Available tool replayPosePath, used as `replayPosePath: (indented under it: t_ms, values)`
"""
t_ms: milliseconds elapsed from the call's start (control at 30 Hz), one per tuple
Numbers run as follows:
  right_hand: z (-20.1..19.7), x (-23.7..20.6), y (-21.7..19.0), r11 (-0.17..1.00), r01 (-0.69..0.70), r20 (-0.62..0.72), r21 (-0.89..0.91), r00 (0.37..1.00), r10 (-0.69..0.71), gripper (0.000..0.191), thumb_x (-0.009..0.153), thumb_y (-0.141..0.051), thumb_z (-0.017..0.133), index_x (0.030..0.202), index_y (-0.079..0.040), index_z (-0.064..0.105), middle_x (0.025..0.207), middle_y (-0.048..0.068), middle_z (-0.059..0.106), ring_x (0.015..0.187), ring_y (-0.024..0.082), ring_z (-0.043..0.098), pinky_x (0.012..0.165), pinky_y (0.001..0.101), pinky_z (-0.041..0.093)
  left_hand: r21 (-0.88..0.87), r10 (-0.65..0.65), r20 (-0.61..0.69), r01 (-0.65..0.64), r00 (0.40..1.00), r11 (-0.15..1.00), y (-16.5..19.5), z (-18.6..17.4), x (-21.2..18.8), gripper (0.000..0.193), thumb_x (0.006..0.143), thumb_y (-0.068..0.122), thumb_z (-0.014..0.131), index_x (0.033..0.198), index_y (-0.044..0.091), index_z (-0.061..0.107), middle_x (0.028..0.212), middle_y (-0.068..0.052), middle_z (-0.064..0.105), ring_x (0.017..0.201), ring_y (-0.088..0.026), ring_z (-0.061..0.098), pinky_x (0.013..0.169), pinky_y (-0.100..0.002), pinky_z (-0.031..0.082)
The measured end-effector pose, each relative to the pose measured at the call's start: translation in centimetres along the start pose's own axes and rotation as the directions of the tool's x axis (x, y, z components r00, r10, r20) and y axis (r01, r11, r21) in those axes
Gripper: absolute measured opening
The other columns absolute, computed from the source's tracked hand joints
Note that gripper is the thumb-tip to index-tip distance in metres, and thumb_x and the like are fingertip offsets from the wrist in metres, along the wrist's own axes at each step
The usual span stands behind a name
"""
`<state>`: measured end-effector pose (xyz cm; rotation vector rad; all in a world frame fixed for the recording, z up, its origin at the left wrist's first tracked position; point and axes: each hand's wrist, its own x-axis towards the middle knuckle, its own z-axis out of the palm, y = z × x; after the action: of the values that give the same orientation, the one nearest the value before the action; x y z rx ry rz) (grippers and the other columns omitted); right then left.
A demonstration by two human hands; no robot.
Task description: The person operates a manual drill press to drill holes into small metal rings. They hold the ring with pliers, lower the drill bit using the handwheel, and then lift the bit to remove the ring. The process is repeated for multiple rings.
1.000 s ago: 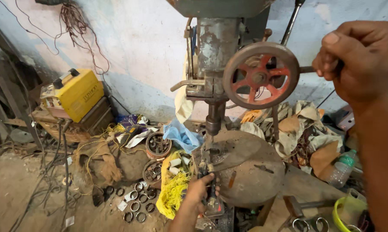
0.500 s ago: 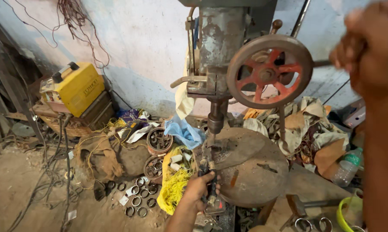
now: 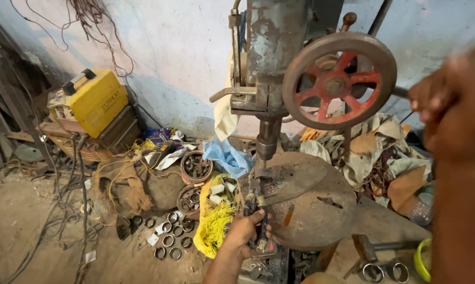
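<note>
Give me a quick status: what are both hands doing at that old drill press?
Left hand gripping pliers on the round table, under the spindle. Right hand blurred, on the feed lever by the red-spoked wheel. Nothing blocking.

Right hand (image 3: 448, 105) blurring heavily, fingers indistinct, forearm running off bottom edge; lever grasped showing only as a short stub. Left hand (image 3: 246, 231) covering most of clamping tool (image 3: 258, 210), held workpiece too small to identify. Drill press (image 3: 279, 58) top cropped by upper edge. Green ring (image 3: 420, 260) cut off behind blurred forearm at lower right.
</note>
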<state>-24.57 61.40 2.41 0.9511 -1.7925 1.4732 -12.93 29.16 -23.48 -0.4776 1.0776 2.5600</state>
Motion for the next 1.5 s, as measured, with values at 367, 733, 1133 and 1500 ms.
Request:
replayPosePath:
  t_ms: [367, 733, 1133, 1500]
  values:
    - [-1.6, 5.2, 0.8, 0.99, -0.103, -0.023, 0.093, 0.994, 0.105, 0.045, 0.123, -0.029, 0.043, 0.082, -0.011, 0.04, 0.066, 0.002, 0.035, 0.053, 0.015, 0.032, 0.066, 0.0336, 0.039, 0.102, 0.008, 0.052, -0.013, 0.999, 0.995, 0.2, -0.5, 0.3, 0.014, 0.096, 0.011, 0.063, 0.1, -0.002, 0.065, 0.082, -0.013, 0.071, 0.061, -0.022, 0.064, 0.053, -0.036, 0.054]
    - [2.9, 4.2, -3.7, 0.993, -0.09, -0.096, 0.079, 0.991, 0.097, 0.048, 0.12, -0.029, 0.049, 0.076, -0.014, 0.039, 0.064, 0.001, 0.038, 0.052, 0.014, 0.039, 0.063, 0.0345, 0.04, 0.015, -0.05, 0.004, 0.05, 0.999, 0.999, 1.2, 0.3, 0.5, 0.013, 0.096, 0.01, 0.062, 0.101, -0.003, 0.062, 0.082, -0.014, 0.07, 0.059, -0.024, 0.062, 0.052, -0.037, 0.053]
    - [8.6, 0.6, -13.3, 0.87, -0.193, -0.117, -0.454, 0.981, 0.157, 0.039, 0.078, -0.016, 0.085, 0.112, -0.004, 0.073, 0.081, 0.0, 0.063, 0.055, 0.003, 0.047, 0.046, 0.0202, 0.036, 0.07, -0.042, 0.001, 0.042, 0.999, 0.997, 1.6, 1.2, 1.4, 0.015, 0.094, 0.009, 0.066, 0.104, -0.002, 0.065, 0.075, -0.019, 0.069, 0.056, -0.032, 0.063, 0.05, -0.045, 0.053]
    - [9.9, 3.8, -16.9, 0.572, -0.31, -0.089, -0.759, 0.921, 0.38, 0.036, 0.075, -0.028, 0.09, 0.104, -0.007, 0.083, 0.044, 0.008, 0.052, 0.039, 0.011, 0.035, 0.039, 0.032, 0.026, 0.074, -0.051, -0.033, 0.053, 0.998, 0.996, 5.7, 5.7, -5.9, 0.016, 0.094, 0.01, 0.066, 0.104, -0.003, 0.065, 0.074, -0.019, 0.068, 0.056, -0.032, 0.063, 0.05, -0.045, 0.053]
